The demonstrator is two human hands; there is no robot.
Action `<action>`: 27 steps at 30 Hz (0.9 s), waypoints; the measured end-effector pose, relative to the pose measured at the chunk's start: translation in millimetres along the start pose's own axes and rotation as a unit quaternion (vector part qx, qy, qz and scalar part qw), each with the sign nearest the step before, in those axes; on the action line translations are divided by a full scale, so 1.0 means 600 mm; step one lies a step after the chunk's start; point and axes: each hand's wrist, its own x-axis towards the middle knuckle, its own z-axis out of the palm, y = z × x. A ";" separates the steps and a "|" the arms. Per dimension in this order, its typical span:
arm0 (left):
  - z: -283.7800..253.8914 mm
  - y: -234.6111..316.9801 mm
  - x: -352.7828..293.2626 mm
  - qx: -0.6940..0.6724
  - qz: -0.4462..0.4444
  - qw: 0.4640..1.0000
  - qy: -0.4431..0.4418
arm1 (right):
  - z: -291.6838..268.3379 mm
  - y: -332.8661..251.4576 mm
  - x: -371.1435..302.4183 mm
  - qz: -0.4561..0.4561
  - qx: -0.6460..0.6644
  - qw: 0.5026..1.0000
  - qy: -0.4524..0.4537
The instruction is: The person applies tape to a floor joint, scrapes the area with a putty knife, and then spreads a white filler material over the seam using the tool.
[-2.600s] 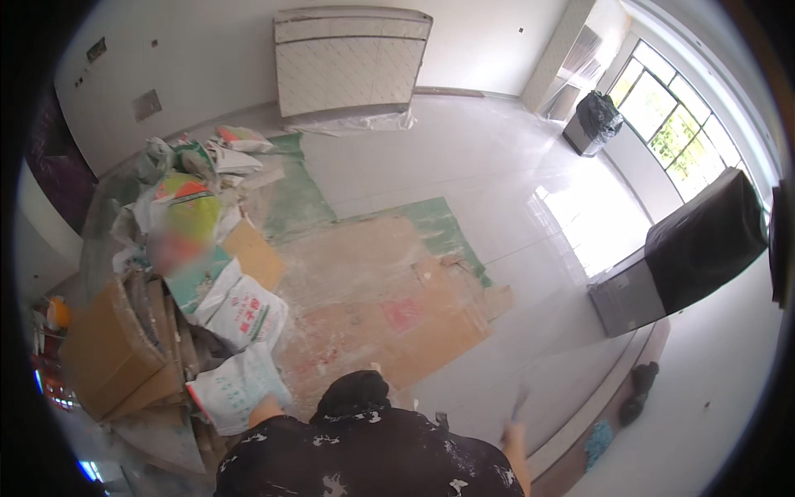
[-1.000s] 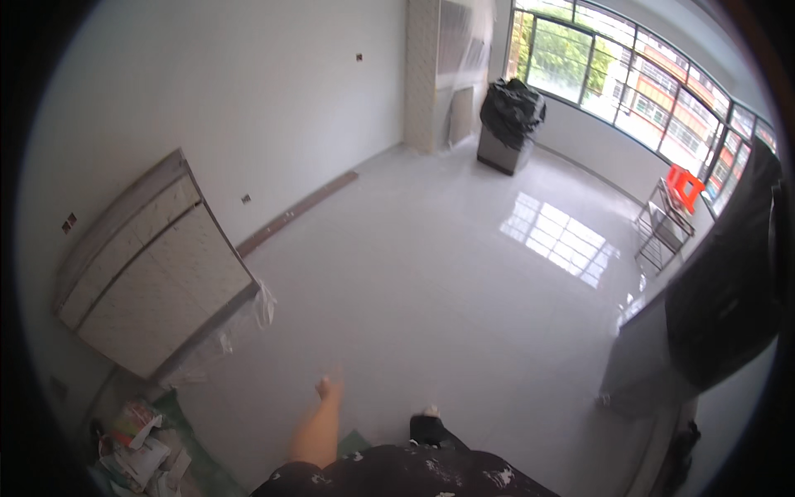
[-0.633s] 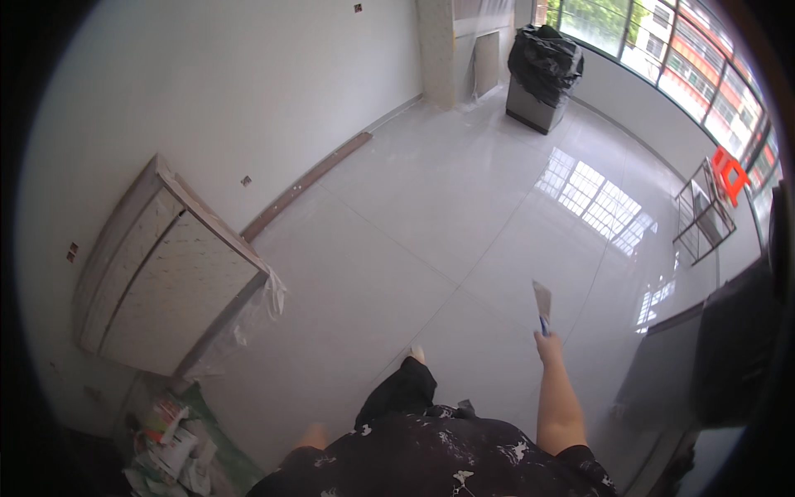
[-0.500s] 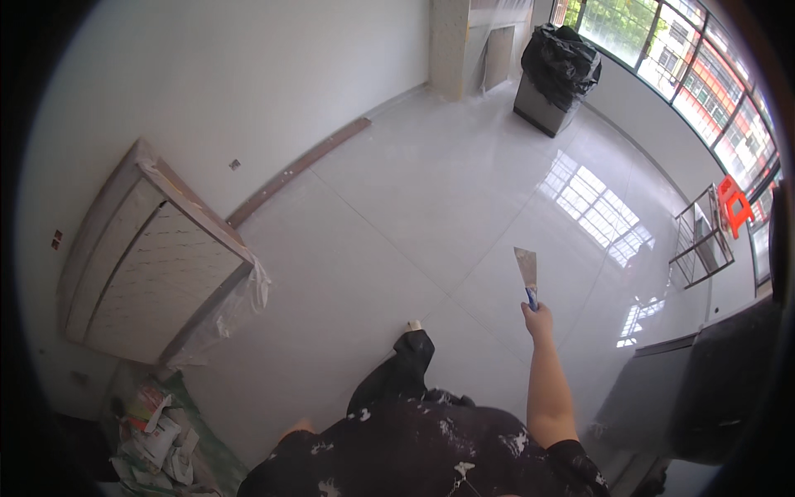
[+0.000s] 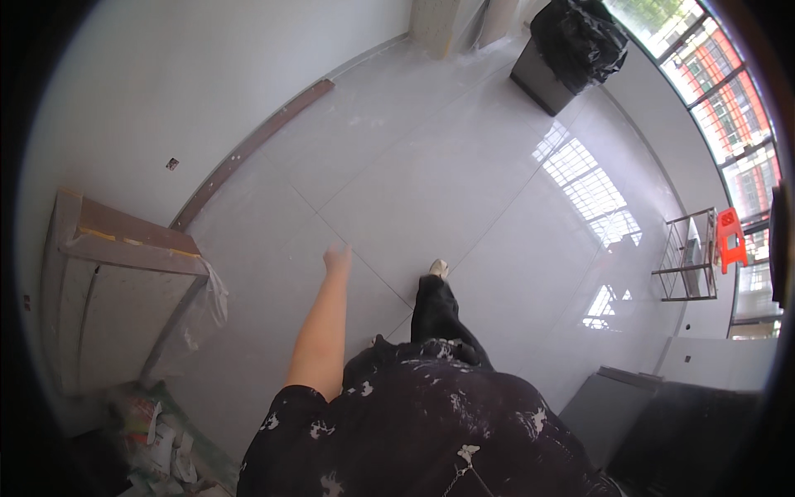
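Observation:
My left hand (image 5: 337, 261) swings out in front of me over the white tiled floor (image 5: 464, 174). It holds nothing, and its fingers look loosely spread though blurred. My right hand is out of the picture. Ahead of my paint-spattered dark shirt (image 5: 431, 431), one leg in black trousers steps forward, ending in a light shoe (image 5: 437, 267).
A plastic-wrapped flat panel (image 5: 124, 273) leans on the left wall, with bags and litter (image 5: 157, 431) below it. A brown skirting strip (image 5: 248, 149) runs along the wall. At the far right are a black-covered box (image 5: 575, 41), a metal rack (image 5: 687, 265), a red stool (image 5: 729, 236) and a dark grey cabinet (image 5: 613, 406).
My right hand, which held a scraper up in front of me, has dropped out of view. My left arm has swung forward. The view has turned as I walk.

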 end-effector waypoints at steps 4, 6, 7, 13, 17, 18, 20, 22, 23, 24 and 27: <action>-0.004 0.142 0.003 0.085 -0.030 0.996 0.009 | -0.079 -0.179 0.077 -0.051 0.021 0.998 -0.024; 0.010 0.048 0.050 0.215 -0.016 0.975 -0.060 | -0.192 -0.321 0.168 -0.137 0.096 0.985 -0.051; 0.150 0.044 0.069 0.173 -0.033 0.975 -0.135 | -0.371 -0.305 0.174 -0.183 0.245 0.950 -0.065; -0.037 0.009 -0.026 0.262 -0.282 0.920 -0.070 | -0.237 -1.203 -0.152 -0.412 -0.084 0.889 0.182; 0.009 0.079 0.021 0.273 -0.341 0.889 -0.136 | -0.263 -1.499 -0.285 -0.539 -0.141 0.781 0.283; -0.002 0.091 0.031 0.277 -0.361 0.879 -0.141 | -0.224 -1.547 -0.336 -0.546 -0.155 0.775 0.278; 0.008 0.144 0.123 0.316 -0.341 0.867 -0.180 | -0.210 -1.589 -0.353 -0.544 -0.166 0.767 0.296; 0.019 0.212 0.266 0.381 -0.277 0.854 -0.220 | -0.207 -1.592 -0.310 -0.460 -0.201 0.809 0.305; 0.038 0.272 0.362 0.427 -0.217 0.845 -0.239 | -0.225 -1.565 -0.270 -0.454 -0.219 0.792 0.345; 0.047 0.336 0.459 0.458 -0.162 0.840 -0.242 | -0.247 -1.551 -0.237 -0.376 -0.232 0.846 0.299; -0.023 0.476 0.722 0.382 -0.032 0.921 -0.074 | -0.228 -1.479 -0.196 -0.228 -0.182 0.942 0.163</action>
